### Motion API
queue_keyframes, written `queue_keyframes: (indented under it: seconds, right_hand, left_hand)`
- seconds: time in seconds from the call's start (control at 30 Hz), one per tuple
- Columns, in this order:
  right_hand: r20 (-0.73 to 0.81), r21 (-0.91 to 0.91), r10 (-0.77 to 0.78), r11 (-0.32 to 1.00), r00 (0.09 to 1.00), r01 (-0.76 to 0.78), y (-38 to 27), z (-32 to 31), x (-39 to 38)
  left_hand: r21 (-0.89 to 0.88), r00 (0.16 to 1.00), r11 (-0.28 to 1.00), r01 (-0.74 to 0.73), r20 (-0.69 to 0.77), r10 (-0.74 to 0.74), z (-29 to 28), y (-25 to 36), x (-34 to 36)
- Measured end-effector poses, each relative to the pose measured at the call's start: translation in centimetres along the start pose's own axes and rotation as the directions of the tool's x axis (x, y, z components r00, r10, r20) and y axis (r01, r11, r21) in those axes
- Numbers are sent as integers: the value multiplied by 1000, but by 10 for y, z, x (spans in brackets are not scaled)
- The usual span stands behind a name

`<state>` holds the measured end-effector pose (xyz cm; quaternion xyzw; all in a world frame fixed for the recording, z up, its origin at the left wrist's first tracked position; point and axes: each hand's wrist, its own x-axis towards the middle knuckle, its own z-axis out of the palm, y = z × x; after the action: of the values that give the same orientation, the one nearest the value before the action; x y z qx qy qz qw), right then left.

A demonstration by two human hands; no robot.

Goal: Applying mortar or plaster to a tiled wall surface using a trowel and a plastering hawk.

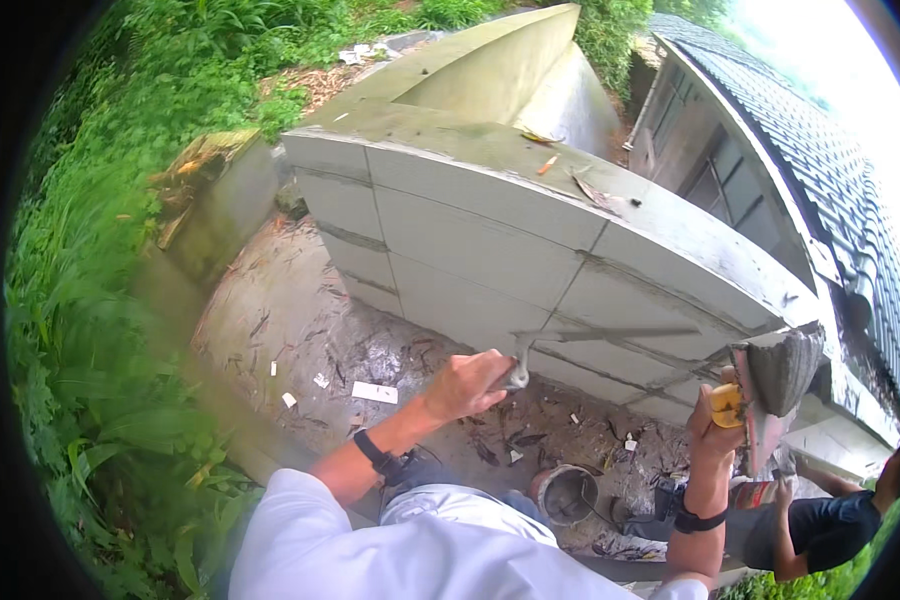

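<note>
My left hand [465,385] is closed on the handle of a narrow metal trowel [610,333], whose long blade lies along the pale grey tiled wall [470,230] by a dark joint line. My right hand [715,420] grips the yellow handle [728,405] of a flat board tool [752,435], raised at the right with a thick lump of wet grey mortar [785,365] on it. A bucket [565,495] holding grey material stands on the ground below, between my hands.
Another person [840,530] in dark clothing is at the lower right. A concrete ledge [670,205] tops the wall, with a tile-roofed building [800,120] behind. Foliage [100,350] borders the left. Small white pieces [375,392] and dead leaves lie on the concrete ground [270,290].
</note>
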<state>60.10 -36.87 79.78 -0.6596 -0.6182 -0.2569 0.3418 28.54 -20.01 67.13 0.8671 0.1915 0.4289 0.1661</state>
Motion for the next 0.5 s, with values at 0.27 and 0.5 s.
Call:
queue_keyframes:
  seconds: [0.27,0.5]
  right_hand:
    - [638,759,581,-585,506,-285,-86,58,62]
    - [-143,971,-35,186,989,147,-135,77,155]
  left_hand:
    - [-426,851,865,267,-317,-419,-123,-30,13]
    - [-797,788,531,288,-118,-604,-150,-53,48]
